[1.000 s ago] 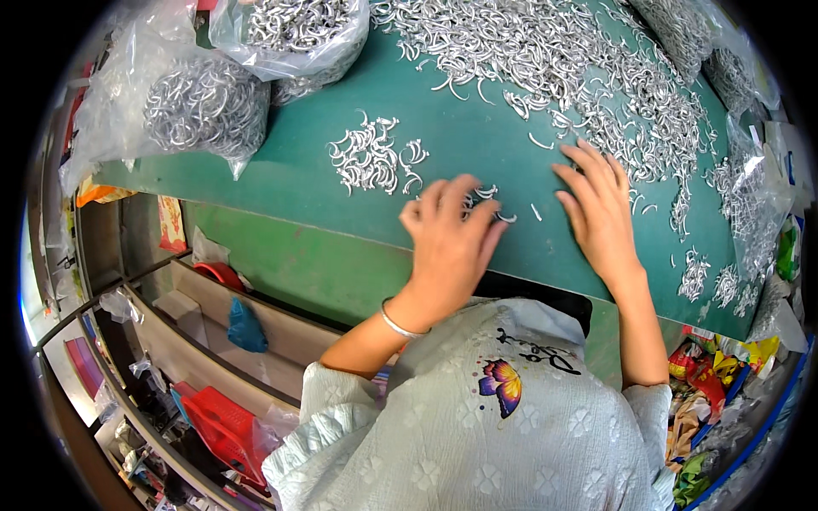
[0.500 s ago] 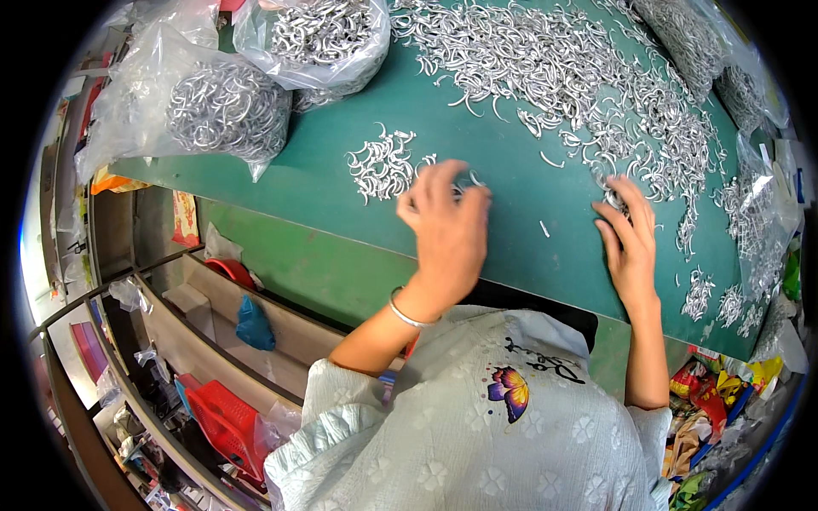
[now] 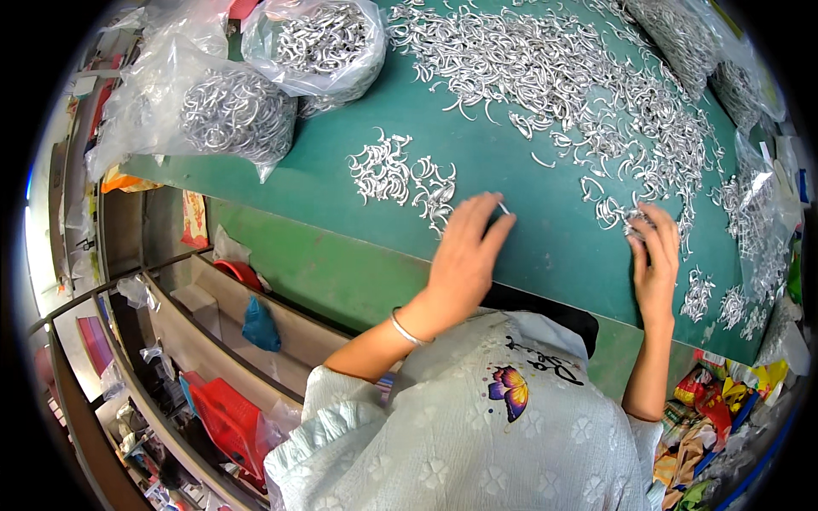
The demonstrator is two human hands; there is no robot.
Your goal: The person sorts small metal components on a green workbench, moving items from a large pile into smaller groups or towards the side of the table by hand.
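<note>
My left hand [image 3: 469, 251], with a bangle on its wrist, pinches a thin, pale silver piece [image 3: 504, 207] between thumb and forefinger above the green table. Beside it lie two small piles of curved silver metal pieces, one pile [image 3: 380, 169] farther left and a smaller pile [image 3: 434, 192] near my knuckles. At the right my right hand [image 3: 656, 255] has its fingers curled over a few curved silver pieces [image 3: 634, 223] at the near edge of the spread. The fingertips partly hide these pieces. A large heap of such pieces [image 3: 545, 72] covers the table's far side.
Clear plastic bags of the pieces stand at the far left, one bag [image 3: 234, 111] closer and an open bag [image 3: 332, 43] behind. More filled bags [image 3: 677, 43] line the right. Small piles [image 3: 697, 295] lie near the right edge. A shelf with a red basket [image 3: 226, 422] stands at left.
My left hand has come right and nearer, leaving a small pile behind; the loose sliver between my hands is gone from the table. My right hand has shifted right and nearer.
</note>
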